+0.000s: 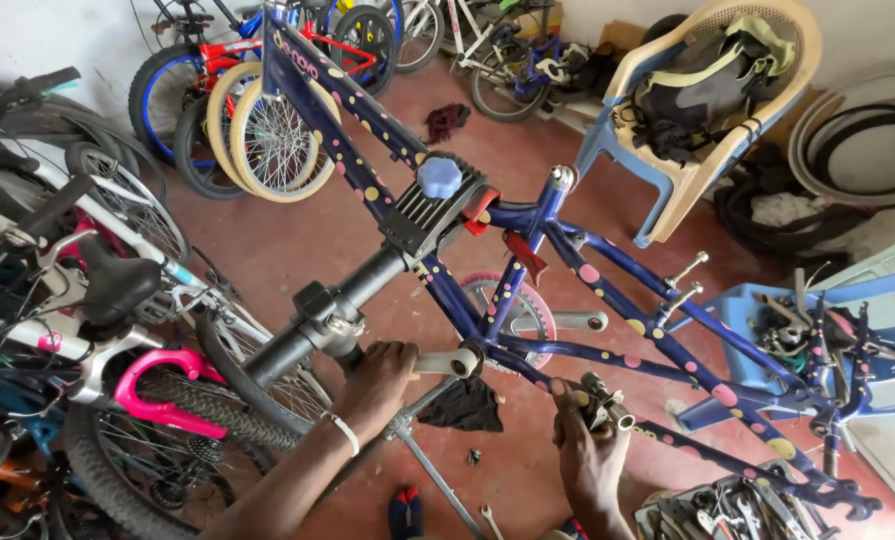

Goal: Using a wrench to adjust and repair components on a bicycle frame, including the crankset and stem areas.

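While the left hand [379, 385] is wrapped around the silver crank arm [445, 362] at the bottom of the frame, the right hand [585, 448] is closed on a small dark metal tool [603, 403] held against the lower tube nearby. Both work on a dark blue bicycle frame [607, 300] dotted with pink and yellow spots, which hangs upside down and tilted in a black clamp [429, 208] topped by a blue knob [439, 177]. The clamp sits on the end of a dark stand arm [317, 325] that runs down to the left, past the left wrist with its pale band. A pink chainring guard [512, 305] shows behind the frame tubes, with the second crank arm pointing right. Below the hands, a black rag [465, 405] lies on the red floor [297, 240], and a wrench lies near the bottom edge. A tray of tools [707, 510] sits at the lower right, and a blue crate [737, 310] with more tools stands just beyond the frame. Several bicycles crowd the left side, loose wheels [272, 140] lean at the back, and a cream and blue plastic chair [697, 110] holding a bag stands at the upper right.
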